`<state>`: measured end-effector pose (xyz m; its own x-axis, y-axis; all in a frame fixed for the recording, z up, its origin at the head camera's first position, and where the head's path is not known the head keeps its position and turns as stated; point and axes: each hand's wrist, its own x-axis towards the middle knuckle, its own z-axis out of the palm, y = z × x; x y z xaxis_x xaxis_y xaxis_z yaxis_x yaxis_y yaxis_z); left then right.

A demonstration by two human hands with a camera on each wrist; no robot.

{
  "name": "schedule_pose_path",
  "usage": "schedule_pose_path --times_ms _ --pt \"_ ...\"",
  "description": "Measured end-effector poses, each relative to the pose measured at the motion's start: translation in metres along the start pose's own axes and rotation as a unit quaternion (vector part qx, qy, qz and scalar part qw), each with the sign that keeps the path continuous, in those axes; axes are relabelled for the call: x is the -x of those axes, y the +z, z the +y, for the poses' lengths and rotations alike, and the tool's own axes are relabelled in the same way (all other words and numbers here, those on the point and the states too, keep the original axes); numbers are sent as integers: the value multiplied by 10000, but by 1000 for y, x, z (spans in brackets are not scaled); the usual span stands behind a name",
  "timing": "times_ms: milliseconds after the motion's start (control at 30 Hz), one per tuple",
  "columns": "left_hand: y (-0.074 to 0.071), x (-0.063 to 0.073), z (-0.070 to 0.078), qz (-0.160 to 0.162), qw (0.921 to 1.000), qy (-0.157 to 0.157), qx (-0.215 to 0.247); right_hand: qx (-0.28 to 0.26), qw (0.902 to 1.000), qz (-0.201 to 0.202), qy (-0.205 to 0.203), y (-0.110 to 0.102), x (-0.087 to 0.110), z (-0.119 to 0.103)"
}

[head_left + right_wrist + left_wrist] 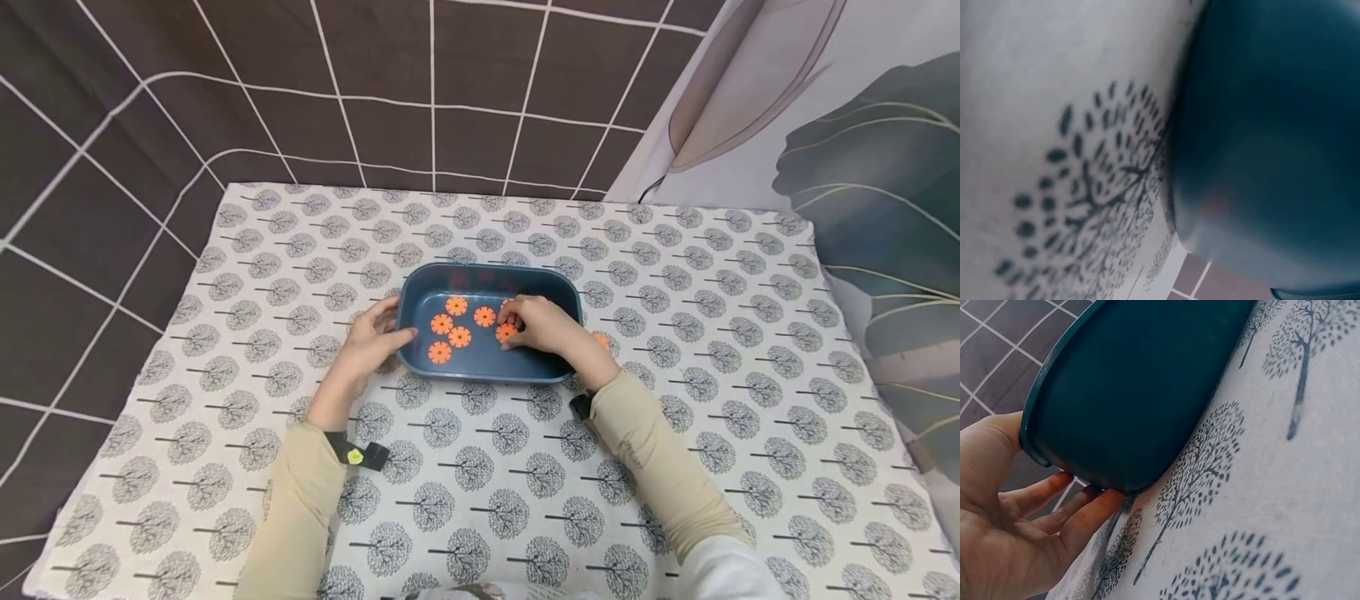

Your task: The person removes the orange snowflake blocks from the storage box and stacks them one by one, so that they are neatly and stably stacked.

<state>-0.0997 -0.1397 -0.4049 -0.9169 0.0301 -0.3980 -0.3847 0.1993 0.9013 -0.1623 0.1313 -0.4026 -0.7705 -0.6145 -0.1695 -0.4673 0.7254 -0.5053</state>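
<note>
Head view: past two beige sleeves (292, 508), the left hand (371, 337) grips a blue tub (487, 367) by its end, thumb over the rim, fingers slightly apart outside. Inside, the right hand (543, 325) pinches an orange disc (506, 334) between thumb and fingers; loose discs (440, 352) lie left of it. Beyond the tree-print cloth (405, 187) hangs dark gridded fabric (480, 67).

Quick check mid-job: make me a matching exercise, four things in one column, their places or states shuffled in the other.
Things:
1. left hand
2. right hand
3. blue bin
4. lone orange piece

Places or states:
A. fingers at an orange disc inside the bin
B. outside the bin, to its right, partly hidden
C. gripping the bin's left end
D. standing on the patterned tablecloth, several discs inside

Pairs: 1-C, 2-A, 3-D, 4-B
</note>
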Motion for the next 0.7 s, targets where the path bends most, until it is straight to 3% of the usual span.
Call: schedule_pose_path --times_ms 400,700 --pt "0 1 1 87 9999 79 -68 -43 9996 -264 78 1 -4 -2" --pt "1 1 0 97 9999 87 -35 -19 9993 -265 -267 -1 1 -5"
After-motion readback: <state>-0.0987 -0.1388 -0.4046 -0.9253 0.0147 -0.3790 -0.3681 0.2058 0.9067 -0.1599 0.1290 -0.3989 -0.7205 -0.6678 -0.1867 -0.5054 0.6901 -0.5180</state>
